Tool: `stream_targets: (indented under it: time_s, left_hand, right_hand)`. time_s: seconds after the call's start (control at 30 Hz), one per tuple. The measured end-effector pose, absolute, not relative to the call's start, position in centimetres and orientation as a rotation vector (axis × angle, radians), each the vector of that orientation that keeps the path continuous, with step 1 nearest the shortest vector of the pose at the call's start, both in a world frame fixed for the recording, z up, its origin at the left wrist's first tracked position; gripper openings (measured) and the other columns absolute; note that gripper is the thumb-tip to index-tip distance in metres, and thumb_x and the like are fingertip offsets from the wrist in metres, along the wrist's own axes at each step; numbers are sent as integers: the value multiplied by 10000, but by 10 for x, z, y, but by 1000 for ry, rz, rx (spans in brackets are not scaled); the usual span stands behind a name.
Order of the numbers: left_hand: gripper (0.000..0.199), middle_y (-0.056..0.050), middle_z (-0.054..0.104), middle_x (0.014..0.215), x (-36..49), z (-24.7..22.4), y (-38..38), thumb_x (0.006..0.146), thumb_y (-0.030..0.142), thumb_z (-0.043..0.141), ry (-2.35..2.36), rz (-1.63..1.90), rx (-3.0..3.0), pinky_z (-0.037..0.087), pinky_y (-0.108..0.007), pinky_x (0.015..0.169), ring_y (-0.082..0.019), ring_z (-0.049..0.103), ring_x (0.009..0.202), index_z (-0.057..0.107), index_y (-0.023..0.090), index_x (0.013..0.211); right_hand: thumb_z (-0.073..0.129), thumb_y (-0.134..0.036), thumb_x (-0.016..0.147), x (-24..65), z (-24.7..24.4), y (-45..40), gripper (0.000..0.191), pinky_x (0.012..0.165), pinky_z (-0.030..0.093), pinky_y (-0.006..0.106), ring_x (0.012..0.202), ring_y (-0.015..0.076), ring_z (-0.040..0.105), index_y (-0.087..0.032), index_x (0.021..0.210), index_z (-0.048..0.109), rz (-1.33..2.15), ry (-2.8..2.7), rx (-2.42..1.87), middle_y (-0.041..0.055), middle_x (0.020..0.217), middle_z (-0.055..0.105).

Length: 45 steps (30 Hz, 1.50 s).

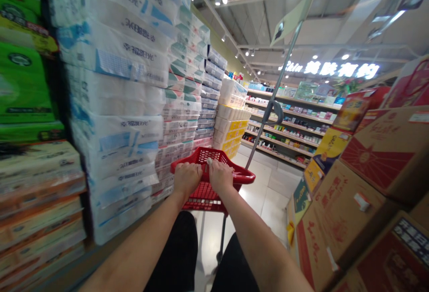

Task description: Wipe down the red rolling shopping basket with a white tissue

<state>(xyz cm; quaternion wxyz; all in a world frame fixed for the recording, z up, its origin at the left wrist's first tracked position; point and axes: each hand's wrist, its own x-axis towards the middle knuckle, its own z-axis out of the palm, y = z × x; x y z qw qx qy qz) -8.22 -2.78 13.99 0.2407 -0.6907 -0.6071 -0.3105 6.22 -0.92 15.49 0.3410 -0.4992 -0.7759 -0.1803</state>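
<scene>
In front of me is a red plastic shopping cart [200, 198] with a perforated basket. My left hand [188, 175] is closed over the near rim, left of its middle. Close beside it, my right hand [220, 174] grips the same rim, its fingers wrapped over the edge. A small pale item shows near the right thumb, too small to name. From the cart's right side rises a grey metal pole [268, 108], with a dark curved hook partway up and a pale flag [291, 14] on top. My hands and forearms cover part of the basket.
Tall stacks of wrapped paper rolls [130, 95] line the left, beside green packages [25, 77]. Cardboard boxes [351, 211] are piled on the right. Tiled floor [264, 184] runs between them towards shelves [291, 126] of small products, under a lit sign [342, 69].
</scene>
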Motion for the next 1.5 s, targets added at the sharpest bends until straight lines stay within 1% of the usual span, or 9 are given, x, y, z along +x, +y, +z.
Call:
stream_targets:
  time_s: [0.1,0.2,0.57,0.77,0.87,1.03,1.17,1.27,1.5]
  left_hand:
    - [417,-108,689,790,-83,140,-30,966,277,283,-1656,-850,-1902,310,-411,768,-239,580,793,642,168,784]
    - [411,-105,688,793,-84,141,-32,966,289,291,-1668,-856,-1917,309,-405,774,-228,575,790,637,171,779]
    - [439,-126,700,807,-80,142,-27,957,277,278,-1681,-902,-1907,319,-427,795,-240,583,794,657,150,776]
    - [425,-123,696,819,-82,143,-31,962,298,284,-1700,-864,-1930,310,-413,796,-235,584,812,649,157,794]
    - [408,-118,690,816,-83,142,-31,962,293,291,-1691,-854,-1941,305,-408,793,-230,580,800,643,166,799]
    - [422,-113,691,811,-83,140,-29,966,303,282,-1673,-859,-1925,305,-410,786,-237,572,795,645,167,801]
    - [454,-111,695,806,-83,140,-26,972,305,254,-1674,-875,-1910,306,-416,792,-241,572,798,647,165,792]
    - [450,-112,696,805,-82,140,-26,970,300,259,-1681,-882,-1906,307,-416,794,-241,574,797,647,164,785]
    - [418,-114,687,805,-83,141,-31,964,294,286,-1670,-870,-1917,315,-408,791,-234,576,795,646,167,795]
  right_hand:
    - [433,-261,988,67,132,-13,306,1007,383,383,1191,221,539,-230,1255,579,-654,-2000,-1036,80,1249,630]
    - [465,-229,973,73,115,-18,364,1090,303,405,1314,238,429,-228,1332,529,-756,-1978,-899,66,1327,586]
    - [358,-303,1013,63,148,-13,306,944,415,374,991,198,609,-228,1085,646,-520,-1995,-1216,67,1043,679]
    - [436,-256,983,71,122,-21,349,1099,278,427,1334,245,392,-255,1321,525,-706,-2013,-1040,61,1368,546]
    - [447,-235,976,78,108,-22,395,1126,226,448,1392,266,313,-253,1369,488,-784,-2038,-968,56,1423,502]
    - [426,-253,991,76,115,-20,340,1096,286,404,1310,235,433,-233,1311,538,-716,-2030,-1003,60,1333,582]
    - [378,-299,1011,68,139,-17,285,947,420,366,1095,201,586,-244,1178,602,-581,-2022,-1187,65,1148,661]
    - [359,-304,1016,65,146,-17,288,903,442,363,1014,196,608,-249,1128,618,-539,-2019,-1238,58,1065,669]
    - [446,-230,978,73,105,-20,445,1107,259,468,1405,265,286,-239,1422,423,-773,-2011,-1009,92,1435,480]
